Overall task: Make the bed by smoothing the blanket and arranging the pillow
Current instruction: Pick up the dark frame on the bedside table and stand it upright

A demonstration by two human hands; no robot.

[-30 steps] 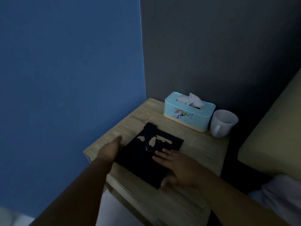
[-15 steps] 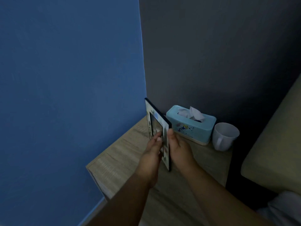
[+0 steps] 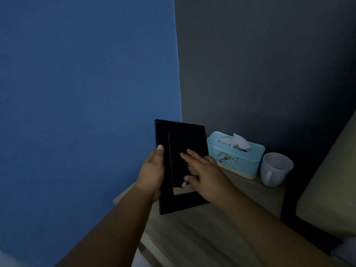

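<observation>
A black picture frame is held upright above the wooden bedside table, its dark back facing me. My left hand grips its left edge, thumb on the back. My right hand lies on the back panel with fingers spread, thumb near the small stand flap at the lower middle. The bed shows only as a pale mattress edge at the right and a bit of white fabric at the bottom right corner. No pillow is in view.
A light blue tissue box and a white mug stand at the back of the table, near the grey wall. A blue wall fills the left side. The room is dim.
The frame lay flat on the table a second ago. Both hands lifted it upright and turned it, so its back now faces me. My right hand moved onto the back panel.
</observation>
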